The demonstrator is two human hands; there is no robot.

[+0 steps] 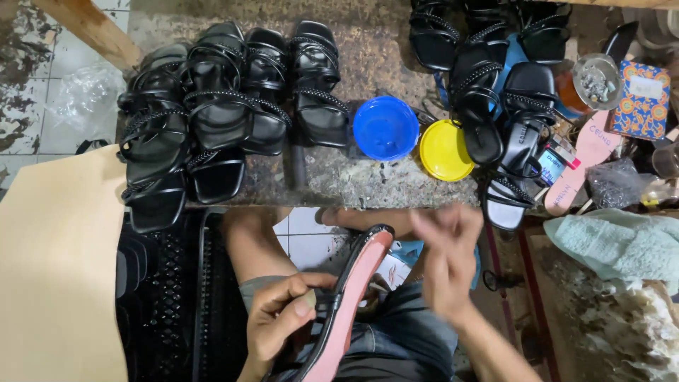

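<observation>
**Sandal held over the lap, bench crowded with black pairs**

The left hand (283, 322) is closed around a black strappy sandal (346, 304) with a pink underside, gripping it at the straps, thumb across them. The sandal lies tilted over the person's lap, below the front edge of the workbench (382, 49), its toe pointing up toward the bench. The right hand (445, 258) hovers just beside the sandal's toe; it is blurred, the fingers seem loosely spread and I cannot tell whether it has anything in it.

On the bench a blue round bowl (385, 128) stands near the middle, its inside showing only blue. Touching or nearly touching it on the right lies a flat yellow lid (444, 150), bare on top. Further right, a round open tin (596, 81) holds small greyish bits, too small to name.

At the far right edge stands a boxy package (642, 99) with a blue and orange pattern and a pale label patch on its face. A pink insole (583, 163) with printed lettering lies slanted below the tin. A small dark packet with a red stripe (555, 161) sits between the insole and the sandals.

Black sandals are heaped at the left of the bench (212, 113) and again at the upper right (495, 71). A tan sheet (56, 276) covers the lower left.
</observation>
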